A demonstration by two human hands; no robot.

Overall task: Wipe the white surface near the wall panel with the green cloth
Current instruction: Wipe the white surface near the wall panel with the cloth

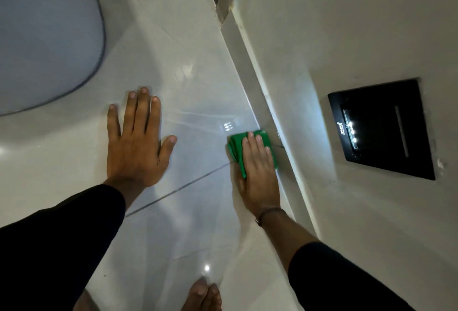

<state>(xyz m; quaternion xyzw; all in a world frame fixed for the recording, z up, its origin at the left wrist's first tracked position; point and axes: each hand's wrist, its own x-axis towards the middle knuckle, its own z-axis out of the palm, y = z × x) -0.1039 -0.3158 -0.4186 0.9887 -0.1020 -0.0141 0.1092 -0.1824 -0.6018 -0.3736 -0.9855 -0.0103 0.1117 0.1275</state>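
The right hand [256,167] pressed flat, fingers straight, on the folded green cloth [236,148], hiding most of it, against the wall's base. The left hand [137,142] lay spread on the white surface [198,102]. The black wall panel [381,127] sat right, its logo unreadable.

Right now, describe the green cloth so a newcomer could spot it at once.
Start at the black wall panel on the right. Just left of it, at the edge of the white surface, the right hand presses flat on the green cloth. It is folded and the only bright-coloured thing in view.
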